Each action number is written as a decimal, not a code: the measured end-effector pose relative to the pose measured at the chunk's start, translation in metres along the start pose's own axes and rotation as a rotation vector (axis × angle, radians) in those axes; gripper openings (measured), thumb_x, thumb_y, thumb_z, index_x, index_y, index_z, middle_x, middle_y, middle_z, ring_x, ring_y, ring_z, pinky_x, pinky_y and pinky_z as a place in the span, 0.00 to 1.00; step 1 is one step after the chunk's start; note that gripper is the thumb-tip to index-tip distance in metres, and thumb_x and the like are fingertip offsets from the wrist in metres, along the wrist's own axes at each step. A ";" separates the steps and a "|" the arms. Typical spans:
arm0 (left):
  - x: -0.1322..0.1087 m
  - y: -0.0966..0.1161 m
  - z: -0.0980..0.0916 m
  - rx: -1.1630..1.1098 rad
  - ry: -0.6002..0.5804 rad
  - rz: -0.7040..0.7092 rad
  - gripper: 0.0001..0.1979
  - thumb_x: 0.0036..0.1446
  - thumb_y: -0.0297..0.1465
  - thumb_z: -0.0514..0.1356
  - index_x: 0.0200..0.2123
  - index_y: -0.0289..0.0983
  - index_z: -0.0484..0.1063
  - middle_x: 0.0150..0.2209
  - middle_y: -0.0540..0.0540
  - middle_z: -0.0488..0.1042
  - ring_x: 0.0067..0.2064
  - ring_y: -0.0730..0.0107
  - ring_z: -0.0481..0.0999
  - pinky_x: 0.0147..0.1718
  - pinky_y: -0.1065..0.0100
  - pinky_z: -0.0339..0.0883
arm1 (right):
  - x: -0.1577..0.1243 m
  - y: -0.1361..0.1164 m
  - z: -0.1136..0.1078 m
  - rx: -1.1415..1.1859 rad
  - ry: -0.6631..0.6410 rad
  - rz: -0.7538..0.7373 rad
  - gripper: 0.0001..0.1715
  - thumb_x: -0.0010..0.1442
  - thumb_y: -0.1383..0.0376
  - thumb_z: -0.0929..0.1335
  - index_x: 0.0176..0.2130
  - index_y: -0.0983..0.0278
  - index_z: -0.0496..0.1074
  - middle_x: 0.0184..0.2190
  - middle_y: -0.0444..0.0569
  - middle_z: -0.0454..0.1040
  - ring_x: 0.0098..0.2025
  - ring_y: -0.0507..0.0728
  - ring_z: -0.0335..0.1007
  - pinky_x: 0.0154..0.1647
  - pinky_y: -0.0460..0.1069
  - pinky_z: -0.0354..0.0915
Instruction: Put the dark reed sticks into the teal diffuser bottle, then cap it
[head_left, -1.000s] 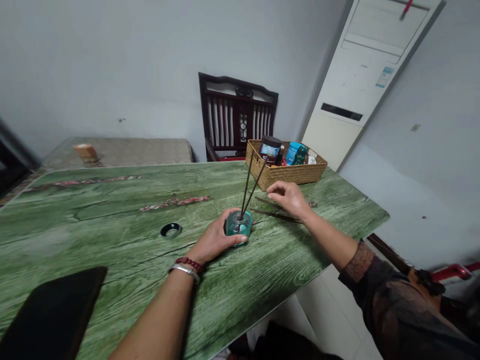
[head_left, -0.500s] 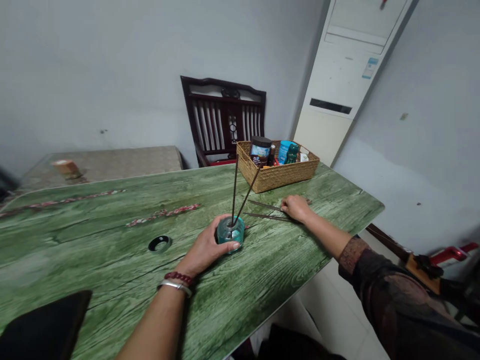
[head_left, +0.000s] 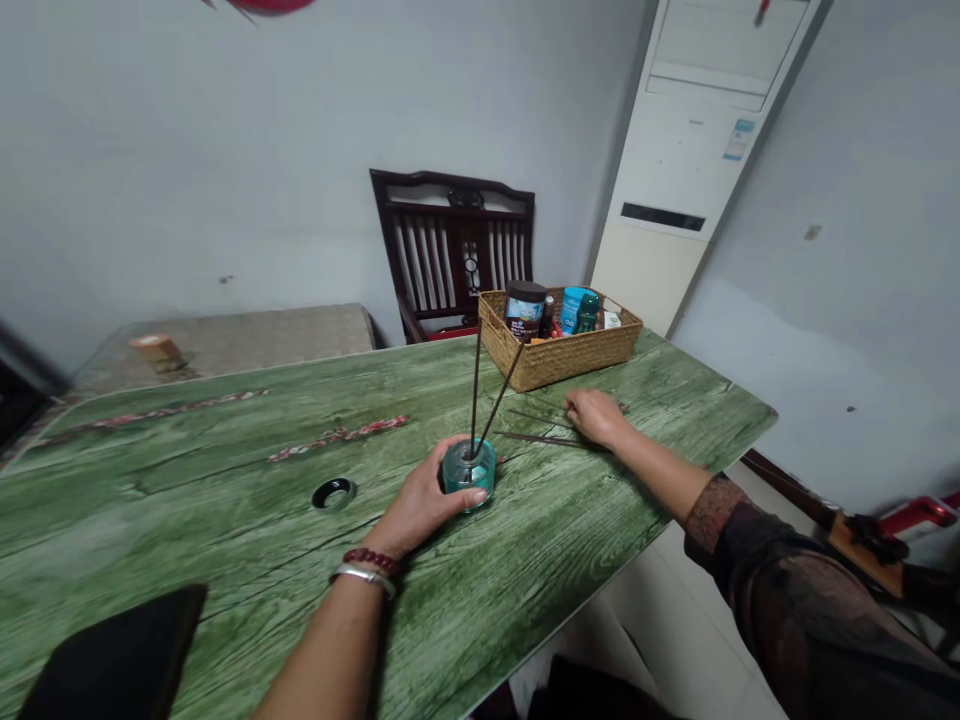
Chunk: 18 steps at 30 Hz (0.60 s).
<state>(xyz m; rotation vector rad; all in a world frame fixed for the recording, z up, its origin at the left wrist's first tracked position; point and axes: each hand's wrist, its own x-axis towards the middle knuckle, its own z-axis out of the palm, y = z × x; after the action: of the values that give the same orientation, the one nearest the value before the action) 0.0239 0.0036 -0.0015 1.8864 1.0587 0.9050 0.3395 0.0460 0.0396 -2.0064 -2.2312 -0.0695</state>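
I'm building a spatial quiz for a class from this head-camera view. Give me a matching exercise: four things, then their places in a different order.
Things:
1. teal glass bottle
2. black ring
3. woven basket
4. two loose dark sticks

Places:
A. near the far edge of the green wood-grain table, holding jars and bottles
B. clasped in the left hand
C. lying beside the right hand
D. lying flat on the table, left of the bottle

Pairs: 1-B, 2-D, 3-A, 4-C
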 end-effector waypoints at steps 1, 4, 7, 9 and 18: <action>0.000 -0.001 0.000 0.002 0.000 0.001 0.39 0.45 0.44 0.71 0.57 0.37 0.63 0.52 0.39 0.76 0.53 0.50 0.76 0.56 0.52 0.66 | 0.000 0.001 -0.006 0.027 0.053 -0.004 0.13 0.62 0.68 0.64 0.45 0.62 0.75 0.46 0.55 0.79 0.48 0.58 0.74 0.43 0.47 0.62; 0.000 -0.003 0.000 0.015 0.000 0.007 0.39 0.45 0.44 0.71 0.58 0.37 0.63 0.53 0.39 0.76 0.55 0.50 0.75 0.56 0.52 0.65 | -0.001 0.003 -0.028 0.314 0.303 -0.001 0.09 0.60 0.67 0.66 0.41 0.63 0.74 0.38 0.51 0.79 0.41 0.56 0.74 0.43 0.48 0.64; 0.001 -0.003 0.000 0.007 -0.009 0.012 0.39 0.45 0.45 0.70 0.58 0.37 0.62 0.53 0.39 0.76 0.54 0.50 0.75 0.56 0.53 0.66 | -0.005 -0.010 -0.047 0.934 0.379 -0.018 0.07 0.54 0.62 0.70 0.33 0.63 0.70 0.27 0.44 0.76 0.29 0.53 0.72 0.33 0.47 0.66; 0.001 -0.003 0.001 0.000 -0.006 0.017 0.39 0.45 0.45 0.70 0.57 0.37 0.63 0.52 0.39 0.76 0.54 0.51 0.75 0.56 0.54 0.66 | -0.010 -0.030 -0.053 1.336 0.250 -0.078 0.13 0.52 0.58 0.73 0.33 0.62 0.68 0.25 0.42 0.75 0.25 0.52 0.71 0.27 0.46 0.67; 0.001 -0.006 0.003 -0.021 0.028 0.053 0.38 0.43 0.44 0.71 0.56 0.38 0.66 0.50 0.41 0.78 0.51 0.51 0.77 0.54 0.54 0.68 | 0.011 -0.116 -0.043 1.739 0.001 -0.206 0.22 0.45 0.56 0.77 0.31 0.63 0.66 0.24 0.41 0.75 0.23 0.49 0.71 0.23 0.43 0.68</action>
<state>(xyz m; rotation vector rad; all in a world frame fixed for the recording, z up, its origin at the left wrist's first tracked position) 0.0244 0.0055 -0.0073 1.8974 1.0166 0.9714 0.2264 0.0390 0.0910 -0.7251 -1.3075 1.2868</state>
